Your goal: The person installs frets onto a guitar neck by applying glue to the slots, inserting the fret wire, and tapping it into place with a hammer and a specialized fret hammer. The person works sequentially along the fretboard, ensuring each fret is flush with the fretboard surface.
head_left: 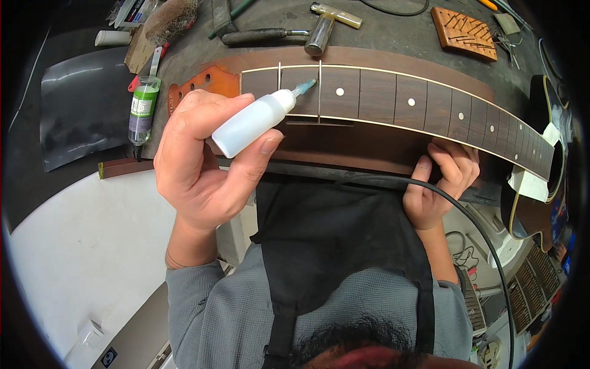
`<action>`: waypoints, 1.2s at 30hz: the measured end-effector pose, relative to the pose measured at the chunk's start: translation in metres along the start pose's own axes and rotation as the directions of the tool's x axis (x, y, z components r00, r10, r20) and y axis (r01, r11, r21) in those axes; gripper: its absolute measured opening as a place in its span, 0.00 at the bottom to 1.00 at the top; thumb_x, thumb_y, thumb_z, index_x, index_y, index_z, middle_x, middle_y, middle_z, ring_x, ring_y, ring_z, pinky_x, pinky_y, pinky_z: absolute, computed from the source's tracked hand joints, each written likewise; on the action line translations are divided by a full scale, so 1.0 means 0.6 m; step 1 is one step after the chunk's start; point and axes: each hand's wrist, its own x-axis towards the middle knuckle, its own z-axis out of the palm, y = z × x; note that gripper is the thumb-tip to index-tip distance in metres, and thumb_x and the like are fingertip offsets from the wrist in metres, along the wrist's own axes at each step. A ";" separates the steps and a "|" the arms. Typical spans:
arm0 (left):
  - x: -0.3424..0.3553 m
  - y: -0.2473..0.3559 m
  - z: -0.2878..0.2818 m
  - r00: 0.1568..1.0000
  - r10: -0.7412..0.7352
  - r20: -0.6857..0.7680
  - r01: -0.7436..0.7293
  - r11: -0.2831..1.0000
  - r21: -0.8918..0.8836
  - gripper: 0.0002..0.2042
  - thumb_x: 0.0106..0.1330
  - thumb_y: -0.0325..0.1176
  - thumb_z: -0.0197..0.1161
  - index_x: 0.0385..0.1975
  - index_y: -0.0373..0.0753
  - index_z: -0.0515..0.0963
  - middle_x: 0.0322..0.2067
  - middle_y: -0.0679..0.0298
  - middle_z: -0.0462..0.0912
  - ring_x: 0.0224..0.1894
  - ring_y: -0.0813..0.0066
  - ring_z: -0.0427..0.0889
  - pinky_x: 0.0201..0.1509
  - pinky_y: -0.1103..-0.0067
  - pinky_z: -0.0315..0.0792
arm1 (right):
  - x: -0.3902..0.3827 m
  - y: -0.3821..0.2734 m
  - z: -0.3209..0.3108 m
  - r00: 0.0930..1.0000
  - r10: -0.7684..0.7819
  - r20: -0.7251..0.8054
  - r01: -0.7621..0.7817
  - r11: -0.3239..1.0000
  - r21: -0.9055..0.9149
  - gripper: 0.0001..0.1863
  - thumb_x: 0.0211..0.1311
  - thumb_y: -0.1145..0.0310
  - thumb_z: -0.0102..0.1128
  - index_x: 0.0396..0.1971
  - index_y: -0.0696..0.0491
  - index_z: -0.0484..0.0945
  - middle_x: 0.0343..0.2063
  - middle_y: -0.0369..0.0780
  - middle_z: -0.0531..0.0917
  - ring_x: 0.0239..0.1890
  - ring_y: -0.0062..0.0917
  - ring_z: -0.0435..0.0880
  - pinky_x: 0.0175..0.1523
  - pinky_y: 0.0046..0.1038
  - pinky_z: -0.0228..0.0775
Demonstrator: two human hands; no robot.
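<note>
My left hand (206,160) pinches a small white squeeze bottle (252,124) between thumb and fingers. Its blue-green nozzle (305,87) points at the dark fretboard (378,98) of a guitar neck, close beside a metal fret wire (319,101). Another fret wire (280,75) lies nearer the orange-brown headstock (215,81). That wire beside the nozzle reaches past both fretboard edges. Along the neck's near edge, my right hand (445,178) curls its fingers, partly tucked under the neck. White paper (530,184) covers part of the dark guitar body (522,215) at the right.
A hammer (320,35) and a dark-handled tool (255,37) lie beyond the neck. A wooden block with pins (465,32) stands at back right. To the left is a green-labelled bottle (143,107). A black cable (473,218) loops past my right hand.
</note>
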 end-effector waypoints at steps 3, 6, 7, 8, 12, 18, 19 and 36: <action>-0.002 0.003 0.000 1.000 -0.009 0.000 0.009 1.000 -0.010 0.19 0.64 0.23 0.79 0.53 0.27 0.80 0.40 0.57 0.85 0.42 0.70 0.78 0.49 0.75 0.71 | 0.002 -0.003 -0.001 1.000 -0.002 -0.002 0.002 1.000 -0.007 0.22 0.55 0.82 0.65 0.51 0.50 0.82 0.53 0.41 0.85 0.61 0.41 0.77 0.73 0.48 0.61; -0.007 0.007 0.000 1.000 -0.014 -0.003 0.014 1.000 -0.010 0.19 0.64 0.23 0.79 0.53 0.27 0.80 0.41 0.56 0.85 0.41 0.70 0.78 0.48 0.76 0.71 | 0.004 -0.004 -0.001 1.000 -0.009 -0.001 0.009 1.000 -0.007 0.21 0.55 0.82 0.65 0.51 0.51 0.82 0.52 0.41 0.86 0.60 0.41 0.78 0.73 0.48 0.61; -0.008 0.007 0.000 1.000 -0.010 -0.002 0.010 1.000 -0.018 0.19 0.64 0.23 0.79 0.53 0.27 0.80 0.41 0.56 0.85 0.41 0.70 0.78 0.47 0.76 0.71 | 0.005 -0.004 -0.001 1.000 -0.010 -0.002 0.010 1.000 -0.004 0.21 0.55 0.82 0.65 0.50 0.51 0.82 0.52 0.41 0.86 0.60 0.41 0.78 0.73 0.47 0.62; -0.009 0.007 0.001 1.000 -0.007 -0.001 0.007 1.000 -0.027 0.19 0.64 0.23 0.79 0.53 0.27 0.80 0.41 0.56 0.85 0.41 0.70 0.78 0.47 0.76 0.71 | 0.005 -0.004 -0.001 1.000 -0.012 -0.003 0.012 1.000 0.000 0.21 0.56 0.82 0.65 0.50 0.51 0.82 0.51 0.41 0.86 0.60 0.41 0.78 0.73 0.47 0.62; -0.014 0.006 -0.001 1.000 0.014 0.002 -0.014 0.999 -0.030 0.20 0.64 0.22 0.79 0.53 0.27 0.80 0.42 0.55 0.85 0.40 0.71 0.78 0.45 0.76 0.70 | 0.007 -0.005 0.000 1.000 -0.020 -0.018 0.019 1.000 -0.002 0.20 0.55 0.82 0.65 0.50 0.51 0.82 0.49 0.41 0.87 0.60 0.40 0.79 0.73 0.46 0.62; -0.013 0.008 0.003 0.997 0.055 -0.060 -0.055 0.998 0.003 0.20 0.57 0.21 0.82 0.48 0.28 0.84 0.33 0.56 0.88 0.34 0.68 0.85 0.37 0.76 0.75 | 0.010 -0.007 0.000 1.000 -0.021 -0.016 0.021 1.000 0.009 0.19 0.56 0.81 0.64 0.49 0.51 0.82 0.49 0.41 0.87 0.60 0.39 0.79 0.73 0.46 0.61; -0.013 0.008 0.003 0.997 0.055 -0.060 -0.055 0.998 0.004 0.20 0.56 0.21 0.83 0.48 0.28 0.84 0.33 0.56 0.88 0.34 0.67 0.85 0.38 0.75 0.76 | 0.009 -0.007 -0.001 1.000 -0.019 -0.017 0.019 1.000 0.007 0.19 0.56 0.81 0.64 0.49 0.51 0.82 0.49 0.41 0.87 0.60 0.39 0.79 0.73 0.46 0.61; -0.031 0.014 0.000 0.999 0.048 -0.023 -0.048 0.998 -0.029 0.20 0.62 0.22 0.80 0.53 0.27 0.82 0.40 0.55 0.86 0.38 0.71 0.78 0.43 0.76 0.71 | 0.008 -0.007 0.000 1.000 -0.027 -0.015 0.028 0.999 0.016 0.20 0.58 0.82 0.64 0.50 0.51 0.81 0.50 0.41 0.87 0.62 0.40 0.79 0.76 0.46 0.58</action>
